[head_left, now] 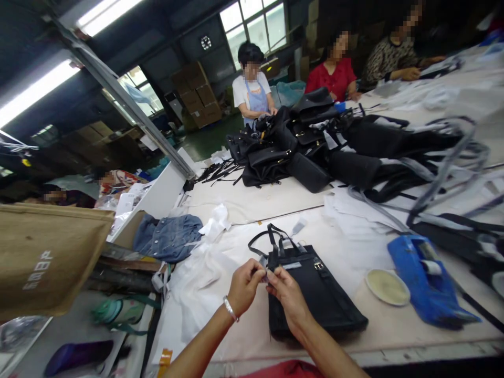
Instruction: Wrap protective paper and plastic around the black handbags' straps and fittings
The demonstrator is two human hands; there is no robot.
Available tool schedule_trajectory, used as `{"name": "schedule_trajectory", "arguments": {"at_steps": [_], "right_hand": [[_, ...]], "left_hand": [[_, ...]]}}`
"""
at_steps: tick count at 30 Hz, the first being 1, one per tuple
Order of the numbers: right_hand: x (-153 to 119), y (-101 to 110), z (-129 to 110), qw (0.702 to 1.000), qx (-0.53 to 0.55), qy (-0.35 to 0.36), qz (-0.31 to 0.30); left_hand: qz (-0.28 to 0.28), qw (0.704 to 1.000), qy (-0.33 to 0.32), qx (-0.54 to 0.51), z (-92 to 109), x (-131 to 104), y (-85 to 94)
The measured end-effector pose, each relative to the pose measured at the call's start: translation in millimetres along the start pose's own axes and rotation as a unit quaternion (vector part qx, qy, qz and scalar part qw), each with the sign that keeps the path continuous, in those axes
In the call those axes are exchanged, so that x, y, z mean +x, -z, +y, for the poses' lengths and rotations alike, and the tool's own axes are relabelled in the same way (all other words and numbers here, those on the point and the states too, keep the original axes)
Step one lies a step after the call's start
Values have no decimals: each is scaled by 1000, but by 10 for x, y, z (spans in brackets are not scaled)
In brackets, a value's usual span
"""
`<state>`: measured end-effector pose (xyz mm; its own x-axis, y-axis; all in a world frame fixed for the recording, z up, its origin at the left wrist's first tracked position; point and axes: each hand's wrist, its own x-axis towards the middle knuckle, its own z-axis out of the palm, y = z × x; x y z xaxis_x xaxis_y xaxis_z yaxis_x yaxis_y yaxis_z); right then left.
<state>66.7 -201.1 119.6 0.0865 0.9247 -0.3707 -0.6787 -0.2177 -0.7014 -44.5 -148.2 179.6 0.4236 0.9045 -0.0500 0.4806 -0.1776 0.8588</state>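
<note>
A black handbag [315, 294] lies flat on the pale table before me, its thin handles [271, 236] pointing away and a gold buckle [318, 264] near its top edge. Over the bag's upper left side, my left hand [247, 283] and my right hand [286, 295] meet with pinched fingers. Between the fingertips is something small and greyish, too small to name. Strips of pale wrapping [292, 265] sit on the bag's top and handles.
A blue tape dispenser [423, 281] and a round yellowish dish [388, 287] stand right of the bag. White tissue paper [197, 294] and a denim garment [169, 236] lie left. Black bags [291, 142] are heaped at the back, with several people beyond.
</note>
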Motion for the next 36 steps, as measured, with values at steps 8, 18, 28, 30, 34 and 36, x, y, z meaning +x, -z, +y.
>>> {"name": "schedule_trajectory", "arguments": {"at_steps": [8,18,28,30,34,36], "right_hand": [[72,132,11,987,-65,7,-146],[237,-247,261,957,-253,96,-100],[379,-644,615,999,-36,-6,-39],[399,-685,673,999,-49,4,-1],[396,-716,702,997,-60,-9,53],[374,-741,744,997,-57,-31,46]], "left_hand": [[53,993,66,-86,-210,15,12],[39,989,83,-114,-378,-15,215],[39,994,69,-80,-753,-142,483],[36,994,58,-85,-905,-172,597],[113,991,51,43,-1501,-102,1059],[145,971,72,176,-1921,47,1314]]}}
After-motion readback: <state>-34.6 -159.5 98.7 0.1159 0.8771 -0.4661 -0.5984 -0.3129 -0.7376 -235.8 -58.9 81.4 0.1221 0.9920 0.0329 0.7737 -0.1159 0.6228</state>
